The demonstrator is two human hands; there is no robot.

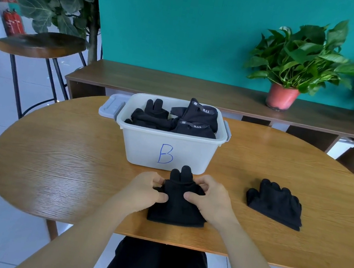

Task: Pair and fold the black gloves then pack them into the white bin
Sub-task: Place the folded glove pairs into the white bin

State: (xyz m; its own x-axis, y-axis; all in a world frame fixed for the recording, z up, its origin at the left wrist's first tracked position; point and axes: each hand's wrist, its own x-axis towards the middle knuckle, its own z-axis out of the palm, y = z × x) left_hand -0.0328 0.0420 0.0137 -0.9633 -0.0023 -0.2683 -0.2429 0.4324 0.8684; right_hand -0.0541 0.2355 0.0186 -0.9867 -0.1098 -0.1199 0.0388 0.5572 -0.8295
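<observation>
A stacked pair of black gloves (177,208) lies on the table right in front of me, fingers pointing at the white bin (169,148) marked "B". My left hand (147,189) pinches the pair's left edge and my right hand (207,196) pinches its right edge, both near the finger end. Another black glove pair (275,203) lies flat on the table to the right, untouched. Several folded black gloves (174,117) fill the bin.
The wooden table (62,162) is oval, with its front edge close to my lap. A grey lid (111,106) lies behind the bin's left side. A stool (41,45) stands at the far left, and potted plants (299,60) sit on the shelf behind.
</observation>
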